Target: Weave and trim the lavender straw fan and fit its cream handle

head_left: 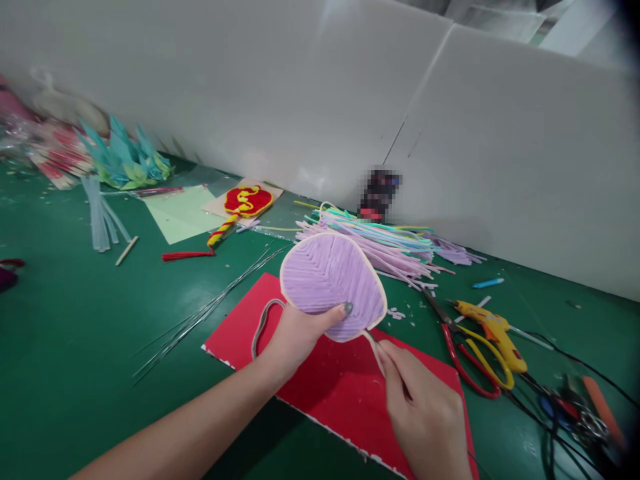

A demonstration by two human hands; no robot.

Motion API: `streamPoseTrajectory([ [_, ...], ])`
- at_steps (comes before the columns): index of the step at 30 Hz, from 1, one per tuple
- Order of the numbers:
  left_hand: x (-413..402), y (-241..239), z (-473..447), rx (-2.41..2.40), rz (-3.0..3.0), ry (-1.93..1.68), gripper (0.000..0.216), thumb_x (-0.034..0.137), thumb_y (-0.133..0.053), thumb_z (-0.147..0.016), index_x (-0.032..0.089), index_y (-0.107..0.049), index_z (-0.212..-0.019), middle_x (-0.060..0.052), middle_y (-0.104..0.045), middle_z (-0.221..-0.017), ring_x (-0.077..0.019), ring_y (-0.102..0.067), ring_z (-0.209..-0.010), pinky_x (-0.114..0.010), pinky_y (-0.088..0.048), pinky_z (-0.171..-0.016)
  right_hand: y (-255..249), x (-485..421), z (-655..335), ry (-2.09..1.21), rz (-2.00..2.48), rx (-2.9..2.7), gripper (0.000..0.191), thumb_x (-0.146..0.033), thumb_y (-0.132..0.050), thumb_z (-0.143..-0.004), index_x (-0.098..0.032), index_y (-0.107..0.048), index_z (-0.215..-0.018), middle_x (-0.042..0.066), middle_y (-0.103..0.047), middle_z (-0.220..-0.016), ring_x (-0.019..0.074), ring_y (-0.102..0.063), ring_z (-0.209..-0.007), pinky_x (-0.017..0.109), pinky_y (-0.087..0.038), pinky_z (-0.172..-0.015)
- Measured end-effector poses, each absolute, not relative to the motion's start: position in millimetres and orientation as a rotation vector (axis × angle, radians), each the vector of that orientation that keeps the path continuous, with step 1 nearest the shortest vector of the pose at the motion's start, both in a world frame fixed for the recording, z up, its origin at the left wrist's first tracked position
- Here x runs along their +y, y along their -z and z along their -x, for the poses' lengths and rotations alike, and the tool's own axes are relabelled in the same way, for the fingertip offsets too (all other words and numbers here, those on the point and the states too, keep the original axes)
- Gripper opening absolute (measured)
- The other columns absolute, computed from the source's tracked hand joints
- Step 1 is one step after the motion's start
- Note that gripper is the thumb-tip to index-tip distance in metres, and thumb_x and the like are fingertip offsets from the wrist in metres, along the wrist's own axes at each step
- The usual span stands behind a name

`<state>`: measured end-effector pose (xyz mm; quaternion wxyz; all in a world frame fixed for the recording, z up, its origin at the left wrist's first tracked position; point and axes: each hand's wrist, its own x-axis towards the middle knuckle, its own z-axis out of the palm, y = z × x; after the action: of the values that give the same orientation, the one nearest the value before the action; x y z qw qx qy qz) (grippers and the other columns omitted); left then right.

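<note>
My left hand [305,330] grips a flat purple fan-shaped piece [325,267] by its lower edge, with the thumb pressed on its front. Rows of purple pipe cleaner fill the piece, and a cream pipe cleaner borders it. At its lower right corner my right hand [425,400] is closed on the loose end of the cream pipe cleaner [374,350]. A thin dark thing shows beside that end, partly hidden by the fingers. Under both hands lies a red board [335,393]. A grey loop [260,327] shows by my left wrist.
Pipe cleaners [380,243] are heaped behind the piece. On the right lie scissors [465,347], a yellow glue gun [495,330] and cables. Thin wires [210,307] lie left of the board. A red-and-yellow fan [247,201] and turquoise paper shapes [125,157] are farther back, before a pale wall.
</note>
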<state>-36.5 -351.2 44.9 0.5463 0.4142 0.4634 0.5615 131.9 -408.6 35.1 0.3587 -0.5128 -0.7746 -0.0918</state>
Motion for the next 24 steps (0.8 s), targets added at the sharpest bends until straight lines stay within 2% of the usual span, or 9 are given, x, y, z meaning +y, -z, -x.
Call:
streamPoseTrajectory([
  [3,-351.4,-46.4,38.3,1.048,-0.951,-1.292,0.060,0.028,-0.071,-0.065,0.021,-0.051,-0.121,-0.008,-0.061,-0.117,-0.0245,-0.052,-0.111,-0.044,-0.037,-0.099,-37.9,-407.2,-129.9,0.012,1.395,-1.923,0.018,-0.020,-0.052,-0.083,-0.015,-0.068,-0.087,0.007,-0.073,-0.080,0.0182,-0.068,-0.070,0.021,-0.051,-0.064],
  [5,-351.2,-46.6,39.8,1.009,-0.935,-1.259,0.059,0.029,-0.070,-0.065,0.021,-0.051,-0.120,-0.008,-0.060,-0.117,-0.0245,-0.053,-0.111,-0.044,-0.037,-0.098,-41.3,-405.5,-130.0,-0.286,1.494,-1.839,0.019,-0.026,-0.052,-0.083,-0.017,-0.068,-0.085,0.007,-0.072,-0.080,0.0189,-0.067,-0.070,0.022,-0.050,-0.060],
  [7,-350.8,-46.0,40.9,0.975,-0.947,-1.239,0.059,0.030,-0.071,-0.065,0.021,-0.052,-0.120,-0.008,-0.060,-0.117,-0.0249,-0.052,-0.112,-0.044,-0.037,-0.099,-44.4,-403.1,-131.8,-0.634,1.560,-1.735,0.022,-0.033,-0.051,-0.083,-0.018,-0.067,-0.081,0.005,-0.069,-0.070,0.0172,-0.063,-0.062,0.021,-0.047,-0.053],
  [10,-350.2,-44.7,41.4,0.952,-0.986,-1.229,0.060,0.030,-0.072,-0.063,0.021,-0.052,-0.120,-0.008,-0.061,-0.116,-0.0253,-0.052,-0.112,-0.044,-0.036,-0.099,-46.3,-398.9,-136.1,-1.145,1.557,-1.547,0.028,-0.041,-0.053,-0.081,-0.017,-0.065,-0.073,-0.002,-0.051,-0.050,0.0096,-0.046,-0.046,0.019,-0.035,-0.043],
  [12,-350.1,-44.0,41.1,0.973,-1.006,-1.229,0.062,0.029,-0.073,-0.062,0.022,-0.051,-0.120,-0.008,-0.061,-0.117,-0.0252,-0.052,-0.111,-0.045,-0.036,-0.099,-45.2,-396.6,-138.6,-1.470,1.514,-1.357,0.030,-0.043,-0.056,-0.079,-0.015,-0.062,-0.072,-0.006,-0.038,-0.044,0.0052,-0.032,-0.040,0.017,-0.024,-0.039],
  [15,-350.2,-43.0,41.0,0.999,-1.046,-1.234,0.063,0.029,-0.073,-0.062,0.023,-0.050,-0.121,-0.007,-0.061,-0.116,-0.0245,-0.051,-0.113,-0.045,-0.035,-0.100,-41.6,-394.7,-140.5,-1.834,1.412,-1.026,0.030,-0.045,-0.061,-0.075,-0.014,-0.059,-0.074,-0.011,-0.029,-0.041,0.0022,-0.016,-0.037,0.017,-0.010,-0.036],
  [19,-350.1,-42.0,42.0,0.971,-1.054,-1.207,0.063,0.030,-0.072,-0.063,0.023,-0.049,-0.122,-0.007,-0.059,-0.119,-0.0244,-0.051,-0.113,-0.044,-0.036,-0.100,-37.9,-394.3,-140.8,-1.981,1.338,-0.846,0.033,-0.044,-0.068,-0.069,-0.016,-0.052,-0.068,-0.012,-0.027,-0.039,0.0010,-0.011,-0.036,0.017,-0.006,-0.037],
  [24,-351.0,-41.9,41.4,0.910,-1.006,-1.201,0.062,0.029,-0.071,-0.065,0.022,-0.049,-0.123,-0.008,-0.057,-0.122,-0.0231,-0.051,-0.113,-0.042,-0.036,-0.100,-42.3,-394.1,-139.7,-1.857,1.405,-0.963,0.036,-0.048,-0.066,-0.069,-0.014,-0.056,-0.071,-0.012,-0.026,-0.038,0.0016,-0.012,-0.036,0.018,-0.008,-0.037],
])
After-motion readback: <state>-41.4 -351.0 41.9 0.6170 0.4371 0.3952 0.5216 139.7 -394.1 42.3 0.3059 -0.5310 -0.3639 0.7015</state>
